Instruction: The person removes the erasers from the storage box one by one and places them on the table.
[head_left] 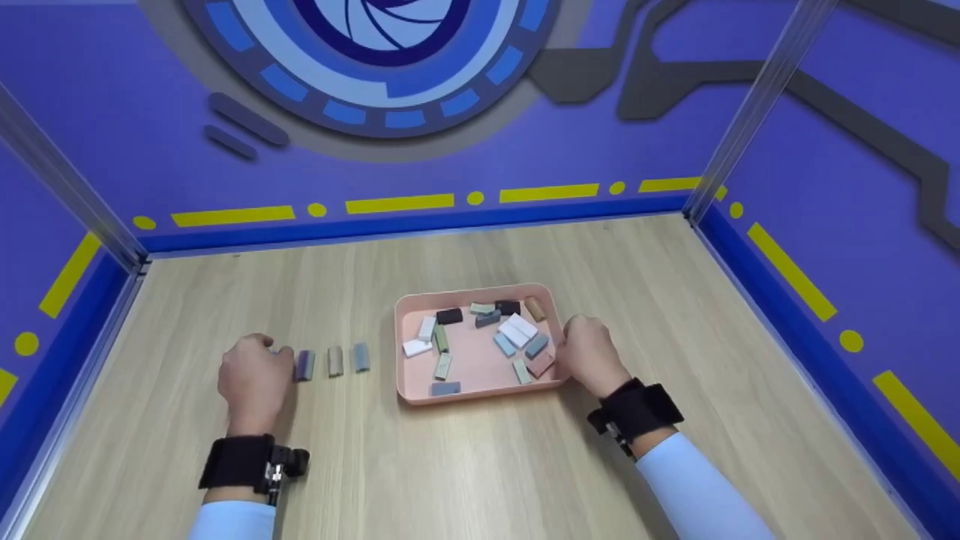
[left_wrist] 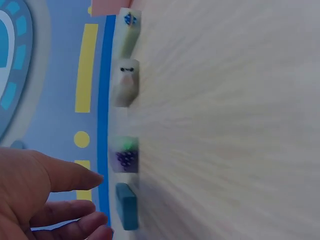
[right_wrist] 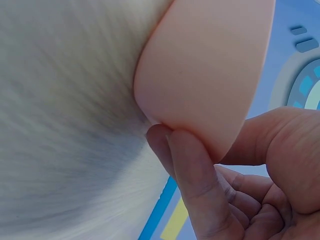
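My left hand [head_left: 257, 375] is at the left end of a row of small blocks, its thumb and fingers apart with nothing between them. Close by its fingertips in the left wrist view stands a teal block [left_wrist: 127, 207]. Beside that is a purple block with a grape picture [left_wrist: 126, 157], then a pale block with a small face [left_wrist: 127, 85] and one with a blue round mark [left_wrist: 129, 30]. On the other side, my right hand [head_left: 592, 352] pinches the right edge of a pink tray [right_wrist: 200, 75] between thumb and fingers. The tray sits on the table.
Inside the tray lie several loose blocks, among them white blocks [head_left: 517, 331], a black block [head_left: 449, 316], a green block [head_left: 441, 339] and a reddish block [head_left: 541, 365]. Blue-purple panels [head_left: 420, 176] enclose the wooden table [head_left: 480, 457] at the back and sides.
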